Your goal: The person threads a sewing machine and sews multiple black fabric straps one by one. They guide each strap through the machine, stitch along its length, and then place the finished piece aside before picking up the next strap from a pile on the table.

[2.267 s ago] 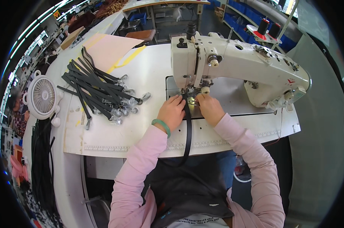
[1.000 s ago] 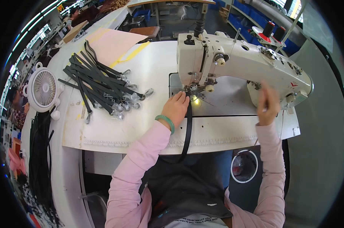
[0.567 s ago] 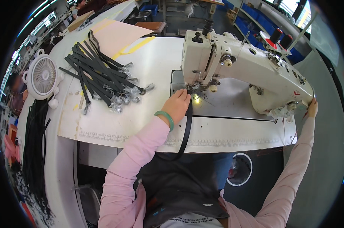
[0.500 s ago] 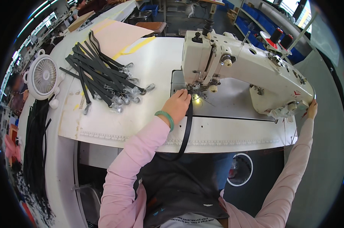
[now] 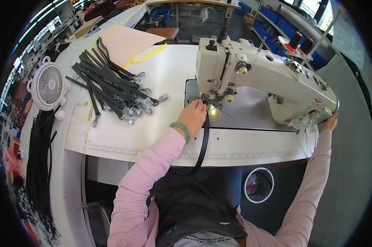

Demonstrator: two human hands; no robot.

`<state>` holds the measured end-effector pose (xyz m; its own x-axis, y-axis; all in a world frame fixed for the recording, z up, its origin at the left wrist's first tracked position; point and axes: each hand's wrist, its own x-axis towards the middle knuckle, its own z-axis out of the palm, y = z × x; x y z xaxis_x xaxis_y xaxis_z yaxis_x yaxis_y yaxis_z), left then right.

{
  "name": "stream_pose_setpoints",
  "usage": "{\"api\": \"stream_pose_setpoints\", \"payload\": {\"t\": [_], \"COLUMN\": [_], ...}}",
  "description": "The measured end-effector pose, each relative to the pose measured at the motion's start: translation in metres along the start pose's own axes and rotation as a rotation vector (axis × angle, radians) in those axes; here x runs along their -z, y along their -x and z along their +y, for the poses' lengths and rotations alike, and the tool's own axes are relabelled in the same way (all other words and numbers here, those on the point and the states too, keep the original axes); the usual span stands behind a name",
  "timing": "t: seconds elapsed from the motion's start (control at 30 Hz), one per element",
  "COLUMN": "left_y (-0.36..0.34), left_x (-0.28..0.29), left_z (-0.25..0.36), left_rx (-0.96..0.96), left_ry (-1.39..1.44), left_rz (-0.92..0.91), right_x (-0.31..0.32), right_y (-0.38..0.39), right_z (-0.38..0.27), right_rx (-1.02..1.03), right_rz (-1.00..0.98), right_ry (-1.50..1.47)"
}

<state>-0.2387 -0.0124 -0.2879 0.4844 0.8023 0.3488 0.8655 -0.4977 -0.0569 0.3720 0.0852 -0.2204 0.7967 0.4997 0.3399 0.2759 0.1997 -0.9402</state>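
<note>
Strap (image 5: 204, 142) looks light, limp; my left hand (image 5: 193, 114) grips its twelve-o'clock stretch, good place; right hand (image 5: 331, 122), three o'clock, can't tell its grip.

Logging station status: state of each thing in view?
Left hand: on black strap, grip unclear
Right hand: at sewing machine, right end
Black strap: hanging over edge of table
Lamp: lit
Strap pile: heaped, ends plastic-wrapped
Fan: upright, spinning unclear
Thread spools: upright, wound
Bin: open
</note>
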Motion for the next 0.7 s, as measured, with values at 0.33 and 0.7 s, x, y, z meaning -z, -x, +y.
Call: {"api": "stream_pose_setpoints", "payload": {"t": [0.33,0.7], "left_y": [0.0,0.005], "left_x": [-0.005,-0.005], "left_z": [-0.001,-0.002], "left_rx": [-0.058,-0.075], "left_ry": [-0.07,-0.072], "left_rz": [0.051,0.085], "right_x": [0.021,0.022], "right_y": [-0.078,-0.053], "right_z": [-0.015,0.008], "right_rx": [0.418,0.157], "right_rz": [-0.103,-0.17], "right_ry": [0.747,0.446]}}
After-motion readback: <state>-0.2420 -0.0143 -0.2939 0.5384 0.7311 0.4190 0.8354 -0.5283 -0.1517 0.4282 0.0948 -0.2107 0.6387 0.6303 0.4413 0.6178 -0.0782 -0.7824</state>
